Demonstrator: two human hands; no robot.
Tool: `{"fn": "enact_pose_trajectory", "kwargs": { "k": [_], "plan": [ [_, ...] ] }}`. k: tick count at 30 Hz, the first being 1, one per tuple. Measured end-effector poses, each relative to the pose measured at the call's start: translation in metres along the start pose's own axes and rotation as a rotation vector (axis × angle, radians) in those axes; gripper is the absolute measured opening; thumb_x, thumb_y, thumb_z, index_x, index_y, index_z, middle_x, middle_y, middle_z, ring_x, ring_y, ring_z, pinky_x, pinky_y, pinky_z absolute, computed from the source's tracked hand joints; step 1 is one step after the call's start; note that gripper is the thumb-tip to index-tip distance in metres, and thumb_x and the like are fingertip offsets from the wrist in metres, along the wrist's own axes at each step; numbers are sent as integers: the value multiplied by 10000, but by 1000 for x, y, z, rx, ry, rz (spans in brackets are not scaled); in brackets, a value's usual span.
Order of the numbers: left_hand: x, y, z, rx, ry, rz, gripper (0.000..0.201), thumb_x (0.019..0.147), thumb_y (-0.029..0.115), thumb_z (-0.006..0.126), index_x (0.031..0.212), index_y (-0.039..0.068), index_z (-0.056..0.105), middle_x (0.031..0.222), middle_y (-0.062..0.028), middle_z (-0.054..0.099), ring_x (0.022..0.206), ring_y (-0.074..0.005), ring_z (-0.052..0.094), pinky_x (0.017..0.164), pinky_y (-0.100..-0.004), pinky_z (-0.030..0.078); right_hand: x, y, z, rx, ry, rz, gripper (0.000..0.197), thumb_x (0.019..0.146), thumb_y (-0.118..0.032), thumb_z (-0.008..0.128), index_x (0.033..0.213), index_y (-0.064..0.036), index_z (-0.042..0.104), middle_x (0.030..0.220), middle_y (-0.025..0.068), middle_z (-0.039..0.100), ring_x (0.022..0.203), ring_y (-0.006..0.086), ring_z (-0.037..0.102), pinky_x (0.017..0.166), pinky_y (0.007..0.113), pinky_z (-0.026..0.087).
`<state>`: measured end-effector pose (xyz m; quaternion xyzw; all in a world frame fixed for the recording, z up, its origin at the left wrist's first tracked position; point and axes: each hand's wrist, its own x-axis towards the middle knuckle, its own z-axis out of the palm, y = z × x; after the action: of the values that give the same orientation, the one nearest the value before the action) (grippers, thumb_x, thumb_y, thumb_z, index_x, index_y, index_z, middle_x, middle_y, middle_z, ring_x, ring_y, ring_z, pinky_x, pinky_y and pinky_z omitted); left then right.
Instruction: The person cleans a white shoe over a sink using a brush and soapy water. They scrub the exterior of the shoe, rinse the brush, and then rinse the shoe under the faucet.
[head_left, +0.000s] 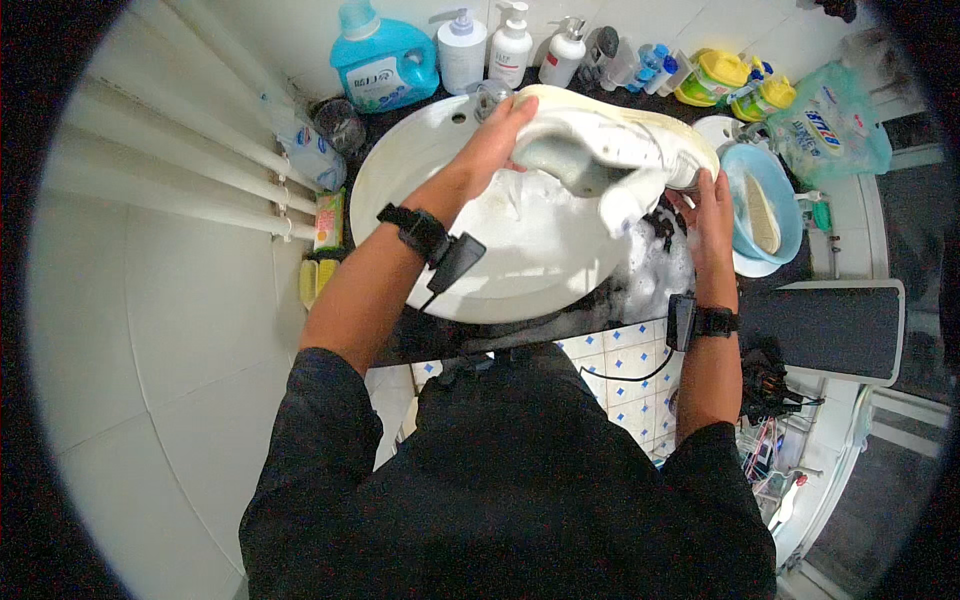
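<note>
A wet white sneaker [615,140] with a cream sole is held sideways over the white oval sink [395,185], its opening facing me and its tongue flopping down. My left hand [495,140] is closed on the heel end, next to the faucet [488,97]. At the toe end, my right hand [708,215] grips the shoe, with the fingers partly hidden behind it. White suds lie in the sink below and on the dark countertop [655,265] by my right hand.
A light blue basin [790,235] holding a cream, sole-shaped item [762,215] stands at the right. Along the back wall are a blue detergent jug [380,65], several pump bottles [510,50] and yellow-lidded tubs [720,75]. White pipes [225,190] run along the left wall.
</note>
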<state>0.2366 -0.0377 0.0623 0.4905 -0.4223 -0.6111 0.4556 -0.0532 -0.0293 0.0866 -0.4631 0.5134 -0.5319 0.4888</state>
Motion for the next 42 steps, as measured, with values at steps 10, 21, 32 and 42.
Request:
{"fn": "enact_pose_trajectory", "kwargs": {
  "k": [10, 21, 32, 42],
  "plan": [
    [-2, -9, -25, -22, -146, -212, 579, 907, 595, 326, 896, 60, 547, 608, -15, 496, 511, -130, 521, 502, -253, 424, -7, 25, -1, -129, 90, 191, 328, 949, -361, 444, 1018, -63, 561, 727, 24, 604, 497, 103, 535, 457, 235, 463],
    [-30, -31, -33, 215, 74, -65, 679, 876, 628, 385, 1120, -6, 392, 996, -129, 495, 849, -181, 558, 677, -307, 494, -19, 35, 0, -71, 64, 275, 344, 946, -366, 426, 950, -55, 573, 676, 14, 572, 493, 100, 492, 431, 231, 379],
    [-48, -79, -36, -238, 135, -168, 673, 779, 290, 556, 1324, 46, 247, 1159, -148, 461, 965, -241, 552, 726, -356, 511, -18, 80, 40, -726, -72, -309, 726, 794, -387, 650, 1340, -4, 362, 1294, 218, 413, 1165, 345, 408, 989, 454, 308],
    [-57, -89, -38, -274, 300, -246, 670, 765, 307, 571, 1297, 34, 269, 1107, -140, 489, 928, -214, 561, 669, -334, 515, 4, 80, 94, -1115, -385, -329, 697, 663, -421, 757, 1222, -99, 493, 1145, 133, 557, 1102, 303, 481, 923, 542, 310]
  ]
}}
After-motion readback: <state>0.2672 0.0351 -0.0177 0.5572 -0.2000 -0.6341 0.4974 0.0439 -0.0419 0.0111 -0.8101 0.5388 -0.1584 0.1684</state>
